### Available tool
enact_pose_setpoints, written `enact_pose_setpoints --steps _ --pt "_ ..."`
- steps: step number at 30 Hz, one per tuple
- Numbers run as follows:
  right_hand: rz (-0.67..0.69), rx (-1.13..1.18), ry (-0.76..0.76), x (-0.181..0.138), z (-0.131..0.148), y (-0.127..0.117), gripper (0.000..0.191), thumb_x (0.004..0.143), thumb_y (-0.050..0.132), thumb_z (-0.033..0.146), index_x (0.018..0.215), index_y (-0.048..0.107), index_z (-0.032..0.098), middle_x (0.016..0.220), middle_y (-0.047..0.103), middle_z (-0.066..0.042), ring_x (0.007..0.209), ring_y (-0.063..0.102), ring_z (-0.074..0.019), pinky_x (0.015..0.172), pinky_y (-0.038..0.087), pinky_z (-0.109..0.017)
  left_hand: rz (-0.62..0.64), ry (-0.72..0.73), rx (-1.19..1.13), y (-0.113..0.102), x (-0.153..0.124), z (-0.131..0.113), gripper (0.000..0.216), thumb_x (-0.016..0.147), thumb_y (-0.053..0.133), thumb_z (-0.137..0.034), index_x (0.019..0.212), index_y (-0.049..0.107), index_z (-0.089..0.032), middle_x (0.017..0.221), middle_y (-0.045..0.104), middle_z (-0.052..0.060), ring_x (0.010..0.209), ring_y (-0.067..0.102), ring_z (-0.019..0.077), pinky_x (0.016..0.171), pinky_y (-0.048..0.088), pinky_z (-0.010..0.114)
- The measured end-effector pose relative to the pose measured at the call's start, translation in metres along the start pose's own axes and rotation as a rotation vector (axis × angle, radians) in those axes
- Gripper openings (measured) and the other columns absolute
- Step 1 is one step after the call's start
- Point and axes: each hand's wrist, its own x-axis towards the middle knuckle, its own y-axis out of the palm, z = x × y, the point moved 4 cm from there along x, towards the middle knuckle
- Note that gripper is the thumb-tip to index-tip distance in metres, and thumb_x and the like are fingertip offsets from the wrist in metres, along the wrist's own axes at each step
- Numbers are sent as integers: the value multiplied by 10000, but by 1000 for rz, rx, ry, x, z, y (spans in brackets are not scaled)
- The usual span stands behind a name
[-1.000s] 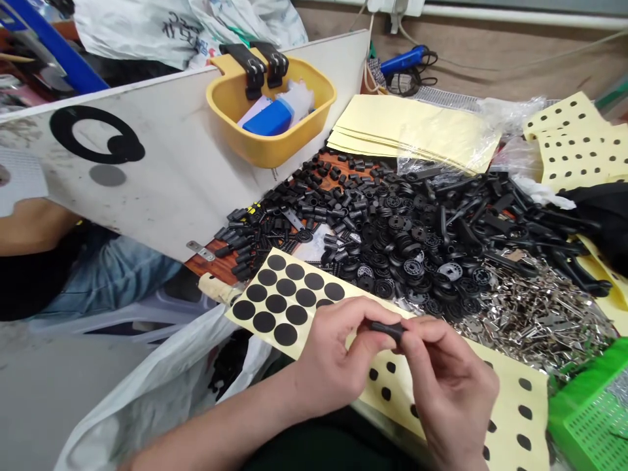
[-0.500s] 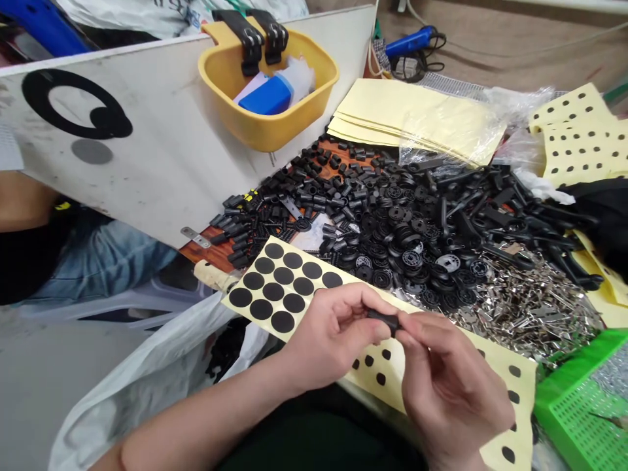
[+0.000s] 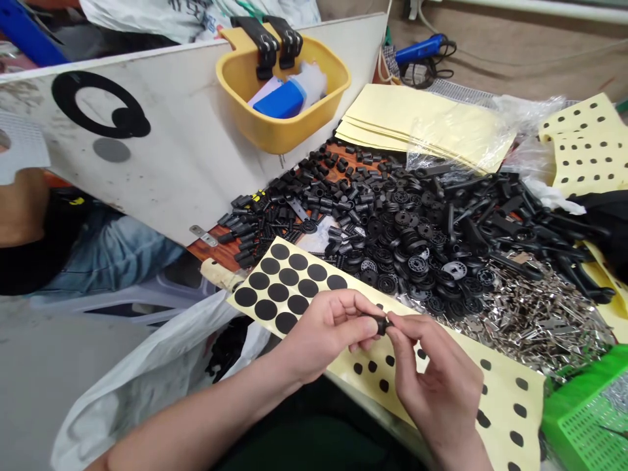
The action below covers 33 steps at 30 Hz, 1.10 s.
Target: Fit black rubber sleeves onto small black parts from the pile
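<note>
Cluttered workbench (image 3: 209, 252), small black part (image 3: 381, 324) half hidden, pinched between left hand (image 3: 328, 333) and right hand (image 3: 436, 373)

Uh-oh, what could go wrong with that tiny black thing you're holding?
The small black part, pinched between the left hand and the right hand, might slip and drop into the heap of black parts, where it could be hard to find. The right hand is also close to the pile of shiny metal pieces, whose pointed-looking ends might scratch it.

Nothing can be read fully: the white plastic bag (image 3: 196, 13) shows only dark characters (image 3: 193, 5), cut off at the top edge.
</note>
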Motion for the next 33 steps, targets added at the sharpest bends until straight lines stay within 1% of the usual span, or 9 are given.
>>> enact_pose_setpoints --steps 5,7,10,12,19,23,25,30,33 --pt "-4 -46 53 4 2 1 152 884 556 30 855 572 179 659 576 12 554 519 -88 516 439 -202 -83 115 131 3 -5 -6 133 732 658 -192 844 662 -118 751 656 21 643 571 105 633 476 239" --pt "2 -6 133 4 1 2 158 906 544 72 809 563 195 627 560 29 520 490 -80 485 415 -192 -112 185 222 3 -8 -9 119 748 631 -181 849 662 -127 759 662 28 688 586 126 658 480 251" --pt "40 102 304 0 -5 4 158 930 553 149 788 581 211 626 587 39 528 534 -83 473 429 -179 -116 269 370 4 -10 -12 104 763 609 -175 834 669 -130 758 673 41 701 589 144 664 471 264" --pt "36 108 336 -3 -6 5 141 927 564 161 800 598 215 644 611 38 548 568 -87 486 448 -176 -107 279 399 4 -9 -13 105 763 605 -171 830 673 -127 762 679 47 701 590 145 669 472 268" --pt "-22 -32 20 5 1 6 178 886 536 35 917 587 202 743 677 -9 662 673 -135 617 536 -231 -36 103 85 0 -1 -5 133 721 664 -191 827 656 -110 707 644 7 580 554 87 579 458 219" --pt "-3 -31 -51 8 2 7 169 871 569 28 896 596 192 739 682 -16 667 676 -136 640 546 -232 -47 90 75 -3 0 -4 124 712 668 -197 801 648 -113 640 616 -12 544 537 82 552 447 213" --pt "4 21 30 7 -1 6 169 872 569 33 866 605 198 738 684 -10 668 672 -129 623 541 -217 -78 140 164 -3 -2 -7 106 730 641 -170 819 659 -116 685 645 4 588 565 95 581 465 220" --pt "57 245 417 -2 -17 8 122 904 595 177 797 647 200 671 662 11 570 627 -113 508 501 -191 -139 386 451 2 -9 -14 114 782 578 -107 821 679 -139 811 727 52 745 655 146 689 509 252" --pt "103 354 534 -6 -20 12 144 916 597 223 783 644 192 612 623 23 538 616 -113 475 487 -182 -155 485 499 6 -10 -16 120 779 580 -90 807 682 -145 823 739 56 757 670 151 723 517 260"
